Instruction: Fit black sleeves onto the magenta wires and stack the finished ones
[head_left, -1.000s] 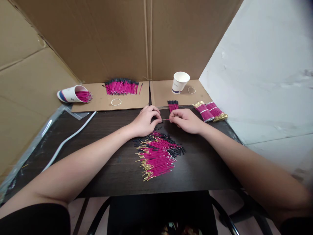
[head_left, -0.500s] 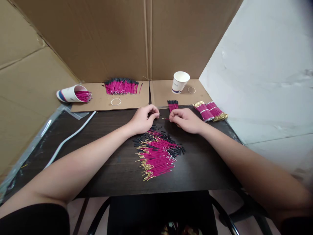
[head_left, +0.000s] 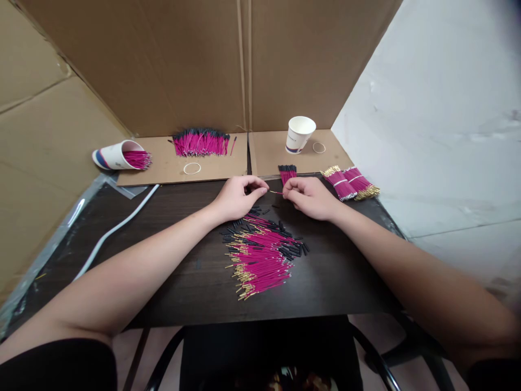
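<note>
My right hand (head_left: 310, 196) is closed in a pinch on one thin magenta wire (head_left: 277, 192) whose tip points left. My left hand (head_left: 238, 195) is pinched shut just left of that tip, on something too small to make out. Both hands hover over the far side of a dark table (head_left: 175, 271). Below them lies a loose pile of magenta wires with gold ends (head_left: 260, 260), mixed with small black sleeves (head_left: 291, 251).
A small bunch of wires with black tips (head_left: 287, 172) lies behind my hands, and tied bundles (head_left: 350, 184) lie to the right. On the cardboard sit a row of finished wires (head_left: 201, 144), an upright paper cup (head_left: 300, 133), a tipped cup holding wires (head_left: 122, 156) and rubber bands (head_left: 192, 168).
My left hand drew back slightly from the wire tip, then came in close to it again. My right hand kept its hold on the wire and barely moved.
</note>
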Motion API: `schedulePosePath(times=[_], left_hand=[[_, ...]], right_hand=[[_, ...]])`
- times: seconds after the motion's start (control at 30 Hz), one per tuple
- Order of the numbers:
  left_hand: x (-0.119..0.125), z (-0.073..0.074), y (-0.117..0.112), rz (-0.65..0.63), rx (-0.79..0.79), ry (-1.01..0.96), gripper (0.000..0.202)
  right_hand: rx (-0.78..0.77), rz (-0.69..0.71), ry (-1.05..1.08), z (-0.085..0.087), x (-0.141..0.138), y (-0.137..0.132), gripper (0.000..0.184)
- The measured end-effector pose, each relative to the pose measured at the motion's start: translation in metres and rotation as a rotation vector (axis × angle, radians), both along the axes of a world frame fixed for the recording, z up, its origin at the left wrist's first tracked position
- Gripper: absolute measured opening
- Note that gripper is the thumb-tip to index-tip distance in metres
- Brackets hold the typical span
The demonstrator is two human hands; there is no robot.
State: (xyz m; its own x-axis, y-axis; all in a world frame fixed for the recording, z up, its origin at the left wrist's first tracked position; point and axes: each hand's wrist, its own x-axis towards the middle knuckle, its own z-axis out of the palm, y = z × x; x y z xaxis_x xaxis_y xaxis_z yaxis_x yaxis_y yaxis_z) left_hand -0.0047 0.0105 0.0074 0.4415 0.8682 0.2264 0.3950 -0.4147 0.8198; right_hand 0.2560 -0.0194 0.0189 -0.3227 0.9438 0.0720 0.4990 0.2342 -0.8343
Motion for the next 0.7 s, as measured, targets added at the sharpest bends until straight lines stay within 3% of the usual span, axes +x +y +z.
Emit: schedulePosePath(times=[0.7], left_hand=[[0.0012,0.0016,-0.0002,-0.013,-0.022,-0.017,0.009]], right_hand=[[0.051,0.007,-0.046,0.0026,-0.0018,-0.0022,0.024]])
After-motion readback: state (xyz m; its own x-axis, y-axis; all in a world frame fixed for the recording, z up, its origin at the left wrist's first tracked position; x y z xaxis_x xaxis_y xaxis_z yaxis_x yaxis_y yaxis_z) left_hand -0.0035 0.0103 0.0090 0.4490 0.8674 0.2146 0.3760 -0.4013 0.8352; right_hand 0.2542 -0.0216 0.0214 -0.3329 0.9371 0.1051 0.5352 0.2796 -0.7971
